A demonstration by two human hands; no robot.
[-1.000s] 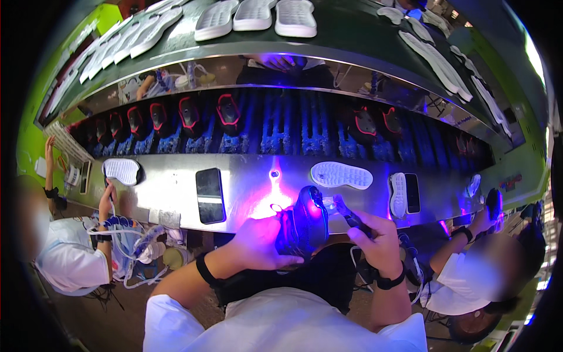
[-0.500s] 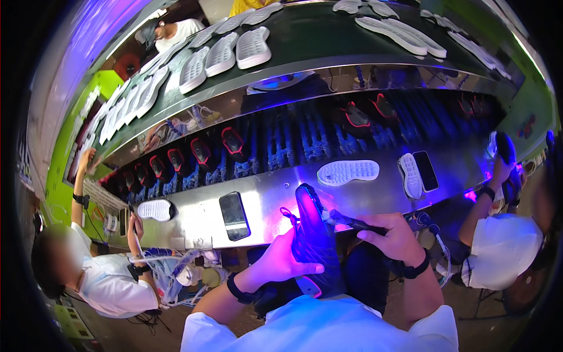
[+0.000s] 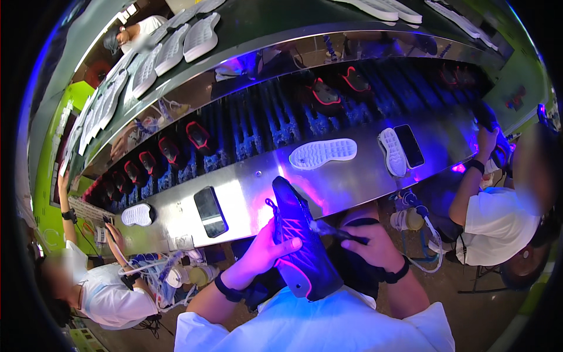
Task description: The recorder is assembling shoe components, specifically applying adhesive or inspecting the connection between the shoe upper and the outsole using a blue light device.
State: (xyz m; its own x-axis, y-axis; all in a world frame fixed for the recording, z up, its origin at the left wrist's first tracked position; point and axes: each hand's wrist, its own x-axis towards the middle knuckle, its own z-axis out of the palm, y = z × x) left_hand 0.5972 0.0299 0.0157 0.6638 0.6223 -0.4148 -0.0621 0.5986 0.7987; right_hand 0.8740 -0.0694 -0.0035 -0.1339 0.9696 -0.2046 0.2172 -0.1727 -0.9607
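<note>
My left hand (image 3: pixel 260 253) is closed round the side of a dark shoe upper (image 3: pixel 306 253) with laces and pinkish-red trim. Its toe points away from me and its heel end is close to my shirt. In my right hand (image 3: pixel 378 249) is a dark-handled brush (image 3: pixel 343 233), its bristle end at the upper's right edge, about midway along. Whether the bristles touch the upper I cannot tell. Beyond the toe, a white shoe sole (image 3: pixel 324 154) lies on the metal table (image 3: pixel 246 188). Blue and purple light falls on the upper and my hands.
Behind the table edge runs a rack (image 3: pixel 258 126) carrying several dark uppers. A phone (image 3: pixel 210 212) lies left; a second phone (image 3: pixel 409 145) and white sole (image 3: pixel 392 152) lie right. Co-workers sit on my left (image 3: pixel 111 293) and right (image 3: pixel 498 226). A pot (image 3: pixel 406 219) with tubing stands at right.
The upper has rolled in my left hand, showing its laced side and trimmed heel. My right hand has brought the brush from near the toe back toward the middle. The whole view has shifted.
</note>
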